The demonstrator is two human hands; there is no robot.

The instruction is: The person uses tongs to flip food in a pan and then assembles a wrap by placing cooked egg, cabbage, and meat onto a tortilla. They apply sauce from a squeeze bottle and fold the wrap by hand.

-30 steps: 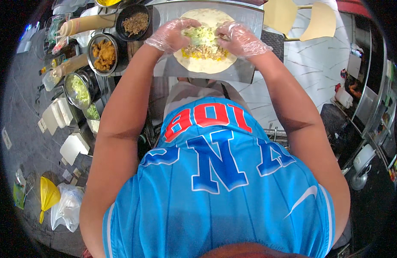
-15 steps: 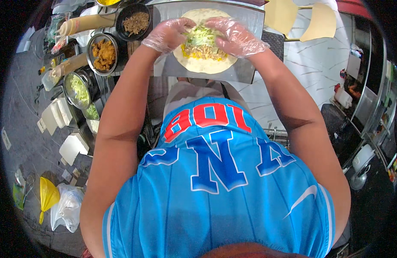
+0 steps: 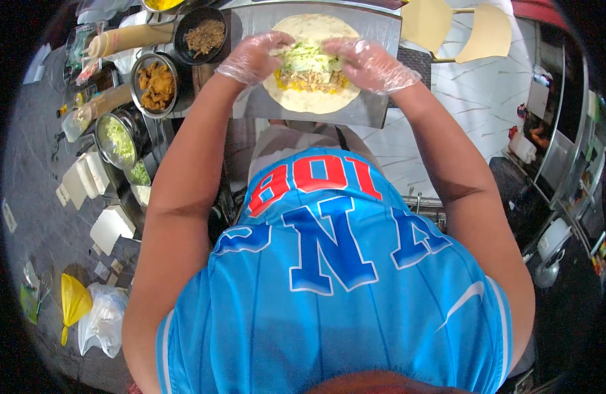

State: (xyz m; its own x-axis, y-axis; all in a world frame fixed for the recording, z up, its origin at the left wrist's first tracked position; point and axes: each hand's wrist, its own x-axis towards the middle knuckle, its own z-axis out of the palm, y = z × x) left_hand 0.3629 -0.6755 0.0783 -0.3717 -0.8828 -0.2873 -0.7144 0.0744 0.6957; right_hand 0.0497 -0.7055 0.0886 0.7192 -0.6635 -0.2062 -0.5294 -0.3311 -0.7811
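Note:
A round flour tortilla (image 3: 314, 101) lies flat on a grey metal board (image 3: 250, 105) at the top middle. Across its centre runs a heap of filling: shredded lettuce (image 3: 311, 60) over bits of meat (image 3: 316, 81), with yellow pieces along the near edge. My left hand (image 3: 255, 56), in a clear plastic glove, is at the left end of the filling, thumb and fingers apart. Gloved the same way, my right hand (image 3: 374, 64) is at the right end, its fingertips by the lettuce and the thumb apart. Neither hand is closed around anything.
On the left stand a bowl of shredded meat (image 3: 206, 37), a bowl of fried pieces (image 3: 156, 85), a bowl of shredded lettuce (image 3: 119, 139) and a sauce bottle (image 3: 132, 39). A pale chair (image 3: 484, 34) is at the far right. Metal shelving (image 3: 578, 171) lines the right side.
My right hand has drawn back a little to the right, off the top of the lettuce. My left hand stays at the left end. The lettuce heap looks more evenly spread.

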